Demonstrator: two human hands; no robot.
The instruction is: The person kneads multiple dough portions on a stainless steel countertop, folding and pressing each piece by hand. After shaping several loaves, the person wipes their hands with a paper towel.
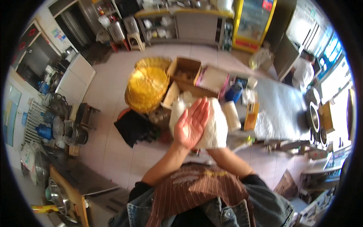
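My left hand (192, 124) is held palm up with its fingers straight and nothing lying on it. Beneath and beside it is a large white bag (215, 124), apparently plastic. The forearm of my right arm (231, 160) runs up to the lower edge of this bag. My right hand itself is hidden by the bag, so its grip does not show. Behind the bag stands an open cardboard box (171, 95) with pale things in it. A white roll (232, 116) lies just right of the bag.
Yellow woven baskets (147, 88) and a black cloth or bag (133, 127) are to the left. Another cardboard box (184, 71) stands beyond. A blue container (234, 92) and a metal-topped table (280, 107) are to the right. A person in white (303, 71) is at the far right.
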